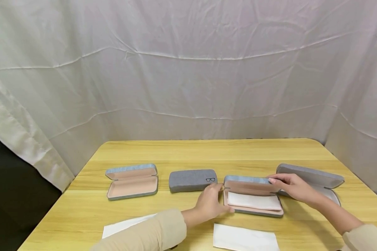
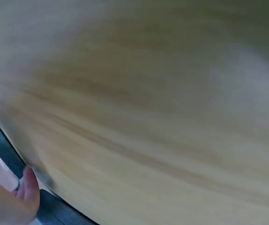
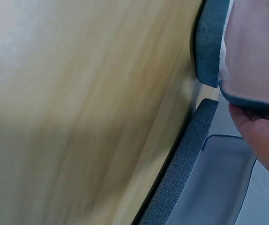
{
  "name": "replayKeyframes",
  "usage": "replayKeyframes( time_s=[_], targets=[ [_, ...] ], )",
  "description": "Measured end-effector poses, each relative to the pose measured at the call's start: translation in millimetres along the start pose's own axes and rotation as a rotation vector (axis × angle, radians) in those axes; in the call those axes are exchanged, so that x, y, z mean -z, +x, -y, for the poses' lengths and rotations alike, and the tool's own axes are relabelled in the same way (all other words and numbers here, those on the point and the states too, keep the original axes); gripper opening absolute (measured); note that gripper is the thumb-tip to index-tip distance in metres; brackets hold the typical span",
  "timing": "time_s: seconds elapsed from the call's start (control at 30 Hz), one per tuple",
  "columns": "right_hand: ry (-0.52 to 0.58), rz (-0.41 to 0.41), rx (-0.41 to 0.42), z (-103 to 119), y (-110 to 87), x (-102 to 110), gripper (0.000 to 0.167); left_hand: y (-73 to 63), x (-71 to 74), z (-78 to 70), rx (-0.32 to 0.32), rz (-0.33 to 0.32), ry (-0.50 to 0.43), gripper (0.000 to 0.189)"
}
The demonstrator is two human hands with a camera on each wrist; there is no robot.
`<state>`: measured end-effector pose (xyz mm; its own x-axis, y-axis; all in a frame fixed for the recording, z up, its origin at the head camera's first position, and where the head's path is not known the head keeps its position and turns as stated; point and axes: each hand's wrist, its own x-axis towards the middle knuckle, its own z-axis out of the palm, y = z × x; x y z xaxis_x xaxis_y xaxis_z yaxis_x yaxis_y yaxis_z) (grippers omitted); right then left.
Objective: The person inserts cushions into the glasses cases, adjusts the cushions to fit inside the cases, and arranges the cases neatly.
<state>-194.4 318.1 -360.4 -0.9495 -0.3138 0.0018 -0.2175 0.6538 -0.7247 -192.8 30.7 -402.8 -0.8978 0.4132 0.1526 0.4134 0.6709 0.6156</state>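
An open blue-grey glasses case (image 1: 252,211) with a pink lining stands right of centre, a folded white cloth (image 1: 249,201) lying in its base. My left hand (image 1: 208,203) grips the left end of this case, thumb at the front corner and fingers toward the back. At the lid's right end, my right hand (image 1: 293,188) pinches the raised lid (image 3: 254,51), thumb on the near side. In the left wrist view, the left thumb (image 2: 29,190) shows beside the case edge.
A closed grey glasses case (image 1: 188,181) lies left of the held one. Further left stands an open pink-lined case (image 1: 133,188); an open grey case (image 1: 309,176) stands behind the right hand. White folded cloths (image 1: 245,238) lie along the front of the wooden table (image 1: 207,153).
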Motion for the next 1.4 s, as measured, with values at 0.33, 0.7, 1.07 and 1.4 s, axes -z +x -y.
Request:
replayKeyframes(
  time_s=[0.33, 0.7, 1.07, 1.4],
  targets=[
    [0.075, 0.169, -0.080, -2.3, 5.9, 6.1, 0.051, 4.7, 1.6, 10.6, -0.023, 0.146, -0.124, 0.068],
    [0.093, 0.318, -0.048, -7.0, 13.8, 17.0, 0.052, 13.6, 2.1, 18.0, 0.000, 0.243, -0.144, 0.080],
    [0.115, 0.464, -0.031, -3.4, 28.8, 25.3, 0.038, 21.5, 5.0, 20.4, -0.023, 0.273, -0.121, 0.079],
    [0.148, 0.460, -0.067, -0.3, 28.0, 20.2, 0.045, 22.1, 6.8, 22.0, -0.023, 0.276, -0.126, 0.082]
  ],
)
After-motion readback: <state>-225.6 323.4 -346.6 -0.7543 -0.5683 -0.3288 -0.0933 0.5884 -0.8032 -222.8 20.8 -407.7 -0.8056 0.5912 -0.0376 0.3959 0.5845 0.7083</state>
